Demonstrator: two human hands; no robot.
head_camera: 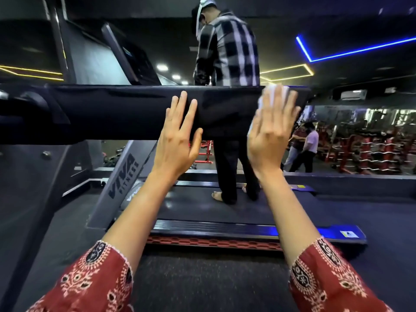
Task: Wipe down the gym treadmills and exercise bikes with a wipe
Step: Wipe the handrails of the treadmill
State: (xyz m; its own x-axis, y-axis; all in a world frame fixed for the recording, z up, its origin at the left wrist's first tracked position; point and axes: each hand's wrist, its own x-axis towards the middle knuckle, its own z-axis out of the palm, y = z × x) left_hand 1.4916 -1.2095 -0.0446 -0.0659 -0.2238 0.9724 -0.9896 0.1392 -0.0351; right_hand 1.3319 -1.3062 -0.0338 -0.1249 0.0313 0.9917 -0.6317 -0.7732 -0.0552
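Here your right hand point(271, 134) presses a white wipe point(273, 92) flat against the treadmill's black panel point(139, 111), close to the panel's right end. The palm is spread and the fingers are straight, so the wipe is pinned against the surface, not pinched. The wipe shows only at the fingertips and along the thumb side of the hand. Your left hand point(177, 140) lies open and flat on the panel, left of the wipe, holding nothing; it appears to steady you against the panel. Beyond the panel, another person point(227, 64) in a checked shirt stands barefoot on a treadmill belt point(202, 208). The step in hand looks like wiping the panel's face. The next move probably calls for sliding the wipe leftward along the panel under even pressure, lifting your left hand out of its path, and then covering the top edge.
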